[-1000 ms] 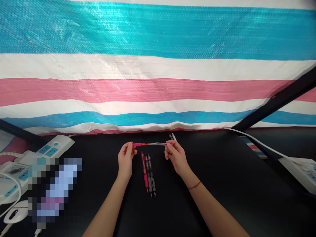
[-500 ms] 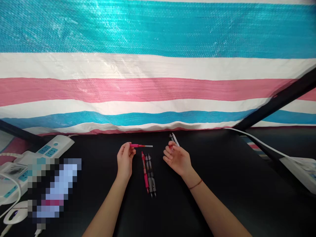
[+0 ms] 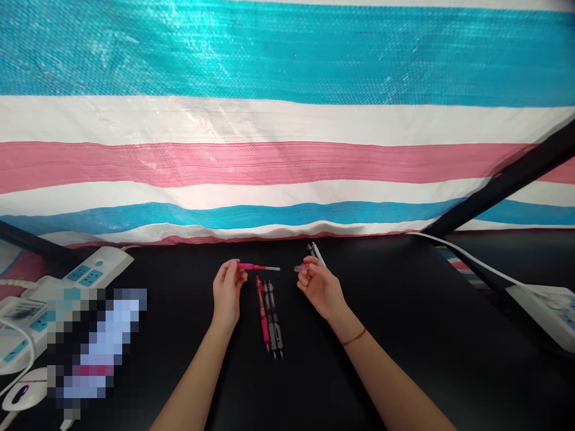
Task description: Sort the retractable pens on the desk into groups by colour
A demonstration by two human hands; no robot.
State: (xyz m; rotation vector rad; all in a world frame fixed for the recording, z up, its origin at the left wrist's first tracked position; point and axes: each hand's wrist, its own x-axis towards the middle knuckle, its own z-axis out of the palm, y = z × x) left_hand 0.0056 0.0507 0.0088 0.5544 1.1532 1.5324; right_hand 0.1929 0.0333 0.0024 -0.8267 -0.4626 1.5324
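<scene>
My left hand (image 3: 228, 293) is closed on a pink pen part (image 3: 245, 266), from which a thin clear refill (image 3: 272, 269) points right. Across a small gap, my right hand (image 3: 321, 287) pinches a translucent pink pen barrel (image 3: 300, 268), its end facing the refill. On the black table between my hands lie a red pen (image 3: 263, 320) and two grey-black pens (image 3: 275, 323), side by side. Just behind my right hand are a white pen (image 3: 318, 254) and a dark one, both partly hidden.
At the left are a white power strip (image 3: 101, 266), a blurred-out phone-like object (image 3: 105, 344) and a white mouse (image 3: 27, 389). Another white strip (image 3: 545, 311) with a cable sits at the right. Striped sheeting (image 3: 287, 161) hangs behind the black table (image 3: 179, 299).
My right hand has turned, and the pink barrel in its fingers now points left toward the refill. My left hand has hardly moved.
</scene>
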